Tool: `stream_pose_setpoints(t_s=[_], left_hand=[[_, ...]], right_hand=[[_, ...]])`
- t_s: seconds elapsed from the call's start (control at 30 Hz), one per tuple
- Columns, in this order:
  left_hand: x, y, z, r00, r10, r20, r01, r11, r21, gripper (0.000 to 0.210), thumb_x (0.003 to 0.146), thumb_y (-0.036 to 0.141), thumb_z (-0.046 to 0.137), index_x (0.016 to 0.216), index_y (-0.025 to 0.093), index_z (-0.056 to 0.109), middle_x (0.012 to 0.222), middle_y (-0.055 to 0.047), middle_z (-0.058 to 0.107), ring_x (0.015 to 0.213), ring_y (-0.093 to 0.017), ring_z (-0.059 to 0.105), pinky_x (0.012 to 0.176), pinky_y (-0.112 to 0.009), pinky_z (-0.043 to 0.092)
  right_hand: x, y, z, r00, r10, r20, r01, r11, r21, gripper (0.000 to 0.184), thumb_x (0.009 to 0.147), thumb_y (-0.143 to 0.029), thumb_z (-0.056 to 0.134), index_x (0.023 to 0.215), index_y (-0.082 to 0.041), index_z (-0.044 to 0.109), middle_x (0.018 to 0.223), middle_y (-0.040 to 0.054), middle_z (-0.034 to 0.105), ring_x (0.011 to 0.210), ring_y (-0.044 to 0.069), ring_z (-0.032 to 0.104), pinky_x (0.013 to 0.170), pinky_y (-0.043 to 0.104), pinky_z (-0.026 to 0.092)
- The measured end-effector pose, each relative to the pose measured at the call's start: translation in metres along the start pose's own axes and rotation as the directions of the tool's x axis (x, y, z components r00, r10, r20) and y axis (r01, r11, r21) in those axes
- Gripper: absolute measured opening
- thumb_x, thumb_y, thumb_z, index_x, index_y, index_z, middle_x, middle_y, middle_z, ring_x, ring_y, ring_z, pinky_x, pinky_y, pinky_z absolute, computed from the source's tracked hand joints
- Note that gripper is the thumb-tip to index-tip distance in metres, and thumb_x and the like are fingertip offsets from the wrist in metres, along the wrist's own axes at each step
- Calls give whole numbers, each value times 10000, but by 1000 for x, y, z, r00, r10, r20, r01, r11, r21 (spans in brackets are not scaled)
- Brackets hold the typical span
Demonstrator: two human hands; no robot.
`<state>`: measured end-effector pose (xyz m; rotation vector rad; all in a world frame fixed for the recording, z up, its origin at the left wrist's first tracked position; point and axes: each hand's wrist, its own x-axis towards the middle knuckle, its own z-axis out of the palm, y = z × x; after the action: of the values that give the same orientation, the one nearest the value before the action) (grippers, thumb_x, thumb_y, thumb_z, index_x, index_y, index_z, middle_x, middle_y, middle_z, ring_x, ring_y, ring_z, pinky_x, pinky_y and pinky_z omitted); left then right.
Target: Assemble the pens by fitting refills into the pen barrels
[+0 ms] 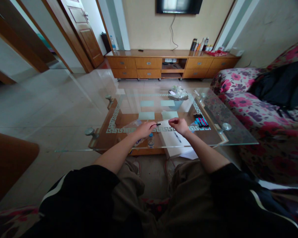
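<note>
Above the glass coffee table [129, 140], my left hand [146, 129] pinches a slim dark pen [159, 124], its light tip directed toward the right. My right hand [179, 125] faces it a short gap away, thumb and fingers pressed together. Whatever sits in that pinch is too small to make out. To the right of my right hand, several pens [201, 120] in blue, black and pink lie side by side on the glass.
Through the glass show a white box [170, 142], a single pen [178, 137] and a water bottle [151, 140]. A filled waste basket [177, 102] stands beyond. The flowered sofa [250, 99] is at right, a long wooden cabinet [149, 63] along the wall.
</note>
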<state>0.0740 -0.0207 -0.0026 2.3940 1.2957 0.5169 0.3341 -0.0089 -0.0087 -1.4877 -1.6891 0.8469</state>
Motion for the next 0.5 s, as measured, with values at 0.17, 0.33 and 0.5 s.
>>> stream_pose_setpoints(t_s=[0.17, 0.33, 0.5], left_hand=[[-2, 0, -2, 1000, 5, 1, -5, 1000, 1, 335, 998, 388, 392, 1046, 220, 678, 922, -55, 709, 823, -190, 637, 751, -278, 458], [-2, -2, -1, 1000, -9, 7, 9, 1000, 6, 335, 997, 395, 396, 1039, 218, 678, 891, -52, 709, 817, -190, 638, 740, -276, 455], [-2, -3, -1, 1000, 6, 7, -6, 1000, -2, 326, 996, 388, 402, 1040, 215, 674, 886, -48, 705, 781, -176, 629, 722, -267, 447]], right_hand=[[0, 3, -16, 998, -41, -41, 24, 937, -347, 191, 766, -163, 654, 900, -174, 789, 862, 72, 770, 814, 224, 703, 866, 339, 524], [2, 15, -25, 997, -64, -34, 40, 878, -476, 270, 802, -137, 578, 964, -148, 794, 925, 103, 768, 864, 233, 702, 919, 329, 503], [2, 21, -27, 1000, -7, -20, -6, 840, -542, 328, 811, -144, 576, 1083, -153, 761, 962, 116, 757, 887, 229, 691, 915, 318, 497]])
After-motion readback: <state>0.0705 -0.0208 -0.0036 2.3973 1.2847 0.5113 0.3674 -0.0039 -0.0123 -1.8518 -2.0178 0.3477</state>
